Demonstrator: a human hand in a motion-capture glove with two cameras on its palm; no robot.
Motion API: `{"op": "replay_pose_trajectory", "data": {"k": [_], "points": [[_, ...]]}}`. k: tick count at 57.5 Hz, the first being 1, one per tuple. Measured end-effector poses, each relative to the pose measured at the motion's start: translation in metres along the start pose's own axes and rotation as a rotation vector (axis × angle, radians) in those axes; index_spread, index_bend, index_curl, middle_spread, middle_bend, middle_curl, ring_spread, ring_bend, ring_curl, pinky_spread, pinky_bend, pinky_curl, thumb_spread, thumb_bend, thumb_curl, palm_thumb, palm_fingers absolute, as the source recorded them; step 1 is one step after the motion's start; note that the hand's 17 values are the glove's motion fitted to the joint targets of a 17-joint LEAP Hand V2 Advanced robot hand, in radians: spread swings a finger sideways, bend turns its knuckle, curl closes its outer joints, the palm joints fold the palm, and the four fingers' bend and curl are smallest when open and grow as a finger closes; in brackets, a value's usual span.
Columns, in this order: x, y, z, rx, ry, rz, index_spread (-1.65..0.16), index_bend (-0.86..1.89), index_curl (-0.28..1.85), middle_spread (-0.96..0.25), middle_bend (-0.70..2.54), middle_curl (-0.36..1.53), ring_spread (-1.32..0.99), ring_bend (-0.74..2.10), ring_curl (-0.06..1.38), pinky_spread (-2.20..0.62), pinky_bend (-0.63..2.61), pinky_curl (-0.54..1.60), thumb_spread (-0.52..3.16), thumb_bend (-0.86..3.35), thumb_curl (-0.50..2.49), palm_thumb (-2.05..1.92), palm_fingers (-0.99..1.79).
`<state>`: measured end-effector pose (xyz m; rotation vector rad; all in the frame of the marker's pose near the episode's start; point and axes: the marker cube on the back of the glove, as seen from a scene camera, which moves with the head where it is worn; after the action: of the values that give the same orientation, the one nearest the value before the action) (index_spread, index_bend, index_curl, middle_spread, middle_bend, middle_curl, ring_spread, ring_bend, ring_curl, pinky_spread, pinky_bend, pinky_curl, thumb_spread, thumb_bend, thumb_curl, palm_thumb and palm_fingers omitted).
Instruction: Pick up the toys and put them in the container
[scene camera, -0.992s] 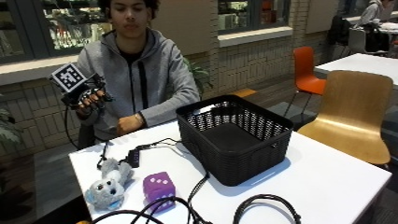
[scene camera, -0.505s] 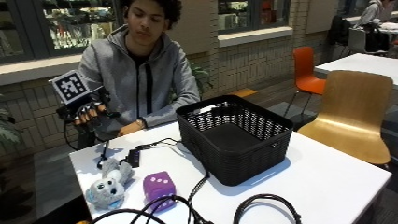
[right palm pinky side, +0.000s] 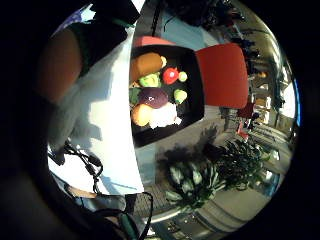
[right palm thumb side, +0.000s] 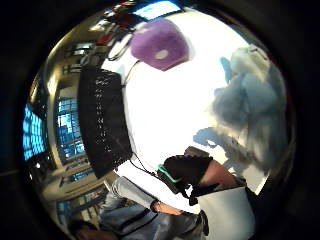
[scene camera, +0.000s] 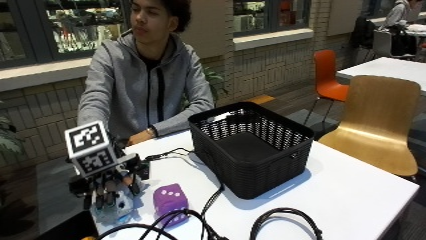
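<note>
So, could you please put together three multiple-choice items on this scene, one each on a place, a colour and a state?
1. Where does the purple die lie?
A. Inside the black basket
B. On the white table, beside the basket
C. On the wooden chair

2. What colour is the basket?
A. Black
B. Orange
C. White

3. What is the gloved right hand doing?
A. Resting flat on the basket's rim
B. Lifting the die
C. Reaching down onto the grey plush toy

Key: 1 B, the die sits on the table outside the basket. 2 A, its mesh walls are black. 3 C, the fingers come down over the plush at the table's corner.
</note>
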<state>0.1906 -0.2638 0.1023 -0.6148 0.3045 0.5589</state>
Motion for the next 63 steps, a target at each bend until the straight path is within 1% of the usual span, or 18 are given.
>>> {"op": "replay_pose_trajectory", "data": {"k": [2,5,9,15,18,21,25,27,30,33,34,41,52,59,63], "points": [[0.001,-0.009,0.005,-0.061,-0.039,0.010,-0.29,0.15,0.22,0.04,0.09,0.24,-0.08,0.21,0.20,0.01,0.96,0.39,1.10,0.09,0.26,0.00,-0.27],[0.004,-0.019,0.012,-0.099,-0.072,0.021,-0.30,0.16,0.23,0.03,0.04,0.21,-0.07,0.15,0.19,0.02,0.98,0.39,1.08,0.05,0.26,-0.01,-0.33],[0.007,-0.026,0.020,-0.092,-0.076,0.041,-0.31,0.17,0.24,0.03,0.00,0.18,-0.06,0.12,0.18,0.03,1.01,0.39,1.08,0.02,0.28,0.00,-0.37],[0.003,-0.029,0.025,-0.052,-0.057,0.069,-0.32,0.23,0.28,0.02,-0.01,0.13,-0.05,0.10,0.16,0.05,1.10,0.41,1.09,0.04,0.30,0.08,-0.32],[0.001,-0.031,0.025,-0.012,-0.022,0.083,-0.33,0.37,0.33,0.04,-0.02,0.10,-0.04,0.14,0.15,0.05,1.10,0.41,1.16,0.11,0.33,0.22,-0.20],[-0.001,-0.031,0.026,0.060,-0.001,0.084,-0.32,0.46,0.36,0.05,0.00,0.08,-0.03,0.15,0.15,0.06,1.11,0.41,1.20,0.12,0.34,0.26,-0.17],[-0.003,-0.031,0.029,0.194,0.010,0.076,-0.30,0.66,0.43,0.05,0.08,0.08,-0.04,0.22,0.17,0.03,1.10,0.40,1.33,0.19,0.35,0.35,0.09],[-0.004,-0.030,0.030,0.259,0.014,0.073,-0.29,0.70,0.44,0.04,0.10,0.08,-0.04,0.24,0.17,-0.01,1.10,0.38,1.37,0.22,0.37,0.39,0.15],[-0.005,-0.030,0.030,0.341,0.014,0.071,-0.28,0.77,0.48,0.01,0.19,0.10,-0.08,0.35,0.20,-0.10,1.10,0.37,1.46,0.31,0.40,0.50,0.42],[-0.006,-0.030,0.029,0.400,0.015,0.073,-0.26,0.78,0.50,-0.01,0.20,0.12,-0.11,0.43,0.22,-0.17,1.08,0.37,1.51,0.36,0.43,0.58,0.55],[-0.007,-0.030,0.029,0.414,0.016,0.073,-0.27,0.78,0.51,-0.02,0.20,0.12,-0.12,0.49,0.24,-0.19,1.06,0.36,1.48,0.36,0.45,0.60,0.58],[-0.009,-0.031,0.027,0.461,0.035,0.069,-0.25,0.88,0.61,-0.07,0.26,0.17,-0.19,0.59,0.30,-0.30,1.01,0.38,1.35,0.38,0.56,0.72,0.70],[-0.015,-0.027,0.024,0.464,0.080,0.041,-0.24,0.93,0.72,-0.14,0.37,0.23,-0.28,0.65,0.36,-0.37,1.00,0.41,1.15,0.37,0.70,0.80,0.75],[-0.025,-0.017,0.007,0.477,-0.001,0.011,-0.24,0.94,0.78,-0.17,0.42,0.27,-0.31,0.67,0.40,-0.38,1.02,0.43,1.03,0.37,0.79,0.82,0.72],[-0.039,-0.007,-0.011,0.513,-0.055,-0.043,-0.24,0.94,0.82,-0.18,0.45,0.29,-0.32,0.69,0.41,-0.38,1.03,0.44,0.97,0.36,0.83,0.82,0.70]]}}
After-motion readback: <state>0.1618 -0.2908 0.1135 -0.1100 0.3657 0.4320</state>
